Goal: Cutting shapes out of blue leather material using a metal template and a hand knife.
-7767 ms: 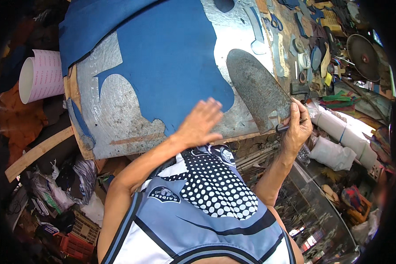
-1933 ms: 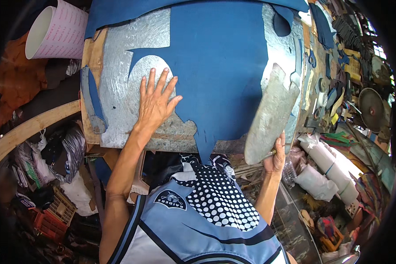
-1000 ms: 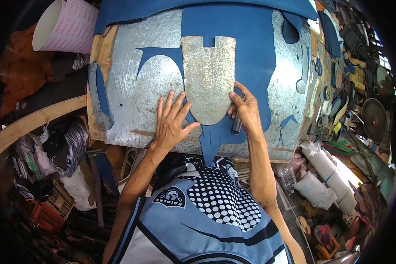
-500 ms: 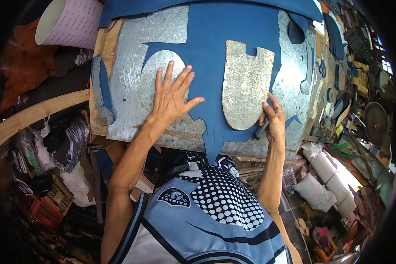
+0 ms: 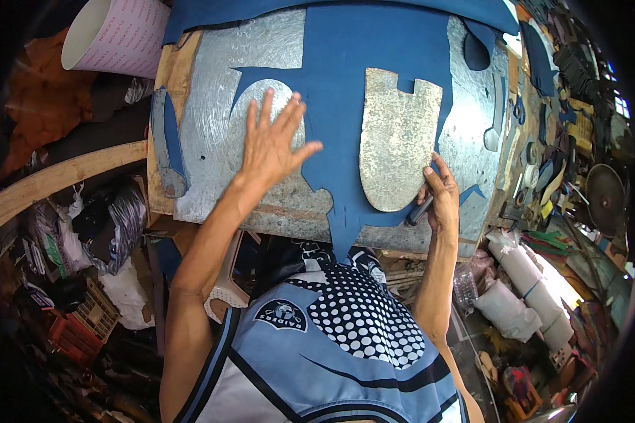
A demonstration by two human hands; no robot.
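A blue sheet of leather or similar material (image 5: 339, 106) lies over a scratched metal plate (image 5: 222, 134). On the sheet rests a mottled pale template (image 5: 401, 141), rounded at the near end and notched at the far end. My left hand (image 5: 270, 144) is open with fingers spread, over a rounded cut-out at the sheet's left edge; whether it touches the plate, I cannot tell. Beside the template's lower right edge, my right hand (image 5: 441, 194) has its thumb and fingertips close to that edge. The same hand is closed around a dark-handled tool (image 5: 419, 211), whose working end is unclear.
A blue roll or fold (image 5: 374, 13) crosses the far edge. Blue offcuts (image 5: 171, 137) lie at the left and right. A pale cylinder (image 5: 123, 35) stands far left. Scissors (image 5: 519, 111) and other tools line the right side. Wrapped rolls (image 5: 529, 282) sit at lower right.
My left hand has shifted slightly away from me and to the left, its fingers still spread. My right hand, the tool and the template stay nearly the same.
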